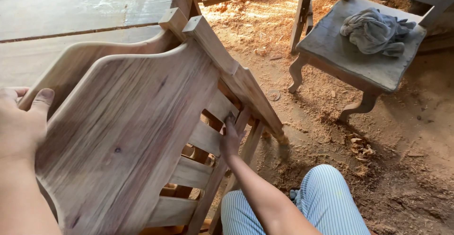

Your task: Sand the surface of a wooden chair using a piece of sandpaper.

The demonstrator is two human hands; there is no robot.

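Across the left of the frame a stiff, likely heavy wooden chair (127, 135) is steadied: left hand (21, 121) wrapped over its seat edge, right hand (231, 138) closed on a back slat (203, 138).

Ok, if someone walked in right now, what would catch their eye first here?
First, the big unfinished wooden chair tipped on its side across the middle, with the left hand on the edge of its seat panel and the right hand gripping a back slat. Then the second chair standing upright at top right with a crumpled grey cloth on its seat, and the sawdust strewn across the floor.
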